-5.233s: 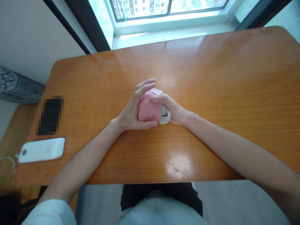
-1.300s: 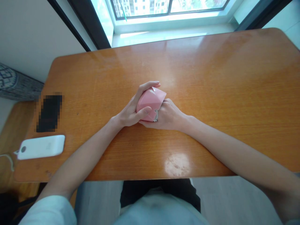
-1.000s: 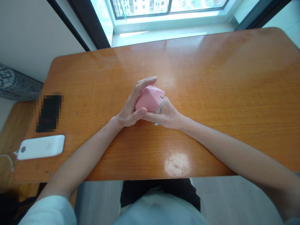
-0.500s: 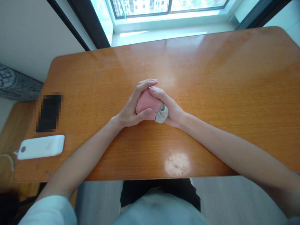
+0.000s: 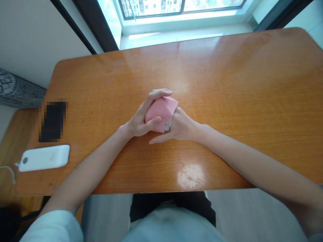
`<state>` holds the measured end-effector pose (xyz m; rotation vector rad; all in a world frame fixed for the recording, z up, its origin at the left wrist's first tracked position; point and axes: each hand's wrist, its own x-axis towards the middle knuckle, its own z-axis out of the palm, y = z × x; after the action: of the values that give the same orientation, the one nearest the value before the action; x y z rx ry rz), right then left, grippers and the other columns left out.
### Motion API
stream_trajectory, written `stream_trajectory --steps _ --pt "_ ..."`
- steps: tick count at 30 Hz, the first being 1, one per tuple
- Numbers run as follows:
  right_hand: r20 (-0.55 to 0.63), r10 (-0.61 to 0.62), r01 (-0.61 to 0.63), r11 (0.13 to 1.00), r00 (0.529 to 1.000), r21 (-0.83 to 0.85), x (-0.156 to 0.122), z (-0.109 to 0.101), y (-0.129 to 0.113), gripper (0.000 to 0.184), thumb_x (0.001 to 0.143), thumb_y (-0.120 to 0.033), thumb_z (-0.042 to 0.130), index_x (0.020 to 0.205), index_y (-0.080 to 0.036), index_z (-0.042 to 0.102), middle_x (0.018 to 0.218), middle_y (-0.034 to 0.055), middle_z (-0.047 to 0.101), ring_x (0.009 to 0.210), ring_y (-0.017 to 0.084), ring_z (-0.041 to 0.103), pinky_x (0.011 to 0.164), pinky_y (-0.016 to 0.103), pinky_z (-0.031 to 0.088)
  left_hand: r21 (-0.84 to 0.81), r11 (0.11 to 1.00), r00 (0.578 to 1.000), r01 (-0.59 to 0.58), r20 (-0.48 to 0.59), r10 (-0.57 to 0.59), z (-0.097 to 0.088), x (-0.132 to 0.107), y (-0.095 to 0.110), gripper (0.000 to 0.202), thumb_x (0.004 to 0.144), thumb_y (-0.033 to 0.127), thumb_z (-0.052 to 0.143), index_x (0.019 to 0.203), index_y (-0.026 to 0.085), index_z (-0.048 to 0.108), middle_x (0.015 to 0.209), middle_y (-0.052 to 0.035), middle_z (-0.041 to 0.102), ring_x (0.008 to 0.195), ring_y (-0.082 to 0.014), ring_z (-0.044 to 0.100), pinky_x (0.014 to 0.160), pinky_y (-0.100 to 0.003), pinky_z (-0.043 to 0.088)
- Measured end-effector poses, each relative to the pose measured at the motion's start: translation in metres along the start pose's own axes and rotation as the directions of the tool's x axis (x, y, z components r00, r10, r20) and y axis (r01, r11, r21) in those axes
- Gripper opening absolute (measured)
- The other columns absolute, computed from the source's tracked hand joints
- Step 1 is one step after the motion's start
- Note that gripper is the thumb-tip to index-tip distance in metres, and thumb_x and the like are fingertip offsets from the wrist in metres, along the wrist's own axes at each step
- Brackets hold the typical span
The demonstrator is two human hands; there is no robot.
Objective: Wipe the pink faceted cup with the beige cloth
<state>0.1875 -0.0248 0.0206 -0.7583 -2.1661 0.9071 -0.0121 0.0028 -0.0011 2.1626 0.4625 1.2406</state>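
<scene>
A pink cup lies tipped over the middle of the table, its mouth turned to the right. My left hand is wrapped round it, with the fingers over the far side and the thumb on the near side. My right hand is at the mouth, most of its fingers hidden inside the cup and its thumb stretched out below the rim. A small bit of light grey cloth shows between my right hand and the rim; the rest of the cloth is out of sight.
On the left of the wooden table lie a white device with a cable and a blurred-out dark object. A window is beyond the far edge. Patterned grey fabric hangs at the left.
My right hand has turned and gone into the cup's mouth, its thumb now below the cup. Less cloth shows. The cup has tilted slightly in my left hand.
</scene>
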Motion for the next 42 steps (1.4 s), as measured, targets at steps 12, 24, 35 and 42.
stream_trajectory --steps 12,24,35,42 --pt "0.053 -0.254 0.237 0.778 0.966 -0.582 -0.001 0.0 0.008 0.045 0.097 -0.061 0.073 0.086 -0.019 0.082 0.073 0.0075 0.078 0.068 0.022 0.065 0.063 0.036 0.041 -0.029 0.999 0.999 0.038 -0.025 -0.038 0.0 0.004 0.007 0.068 0.104 0.073 0.053 0.158 0.031 0.05 0.151 -0.0121 0.065 0.14 -0.0357 0.066 0.118 -0.057 0.06" --pt "0.001 -0.09 0.083 0.915 0.996 -0.395 0.001 0.006 0.002 0.034 0.094 -0.053 0.074 0.097 -0.019 0.079 0.089 0.0096 0.081 0.083 0.025 0.07 0.073 0.038 0.05 -0.088 0.992 0.994 0.09 -0.047 -0.094 -0.001 0.006 0.01 0.08 0.099 0.084 0.052 0.158 0.03 0.05 0.156 -0.0105 0.063 0.135 -0.036 0.066 0.117 -0.057 0.06" --pt "-0.043 0.172 -0.136 0.889 0.984 0.438 0.006 0.004 -0.016 0.034 0.091 -0.047 0.083 0.093 -0.023 0.059 0.077 -0.0039 0.058 0.073 0.015 0.058 0.067 0.031 0.051 0.029 0.999 0.999 0.016 -0.05 -0.014 -0.001 0.005 0.006 0.083 0.101 0.087 0.04 0.162 0.031 0.045 0.16 -0.0114 0.056 0.152 -0.0374 0.052 0.131 -0.062 0.046" --pt "-0.024 0.369 -0.247 0.668 0.929 0.701 0.013 0.001 -0.014 0.043 0.086 -0.054 0.087 0.105 -0.023 0.065 0.096 0.0009 0.07 0.093 0.019 0.066 0.081 0.032 0.058 0.03 1.0 1.0 0.007 -0.014 -0.007 -0.006 0.003 0.002 0.08 0.101 0.084 0.05 0.164 0.035 0.043 0.165 -0.0082 0.054 0.155 -0.0381 0.053 0.132 -0.063 0.047"
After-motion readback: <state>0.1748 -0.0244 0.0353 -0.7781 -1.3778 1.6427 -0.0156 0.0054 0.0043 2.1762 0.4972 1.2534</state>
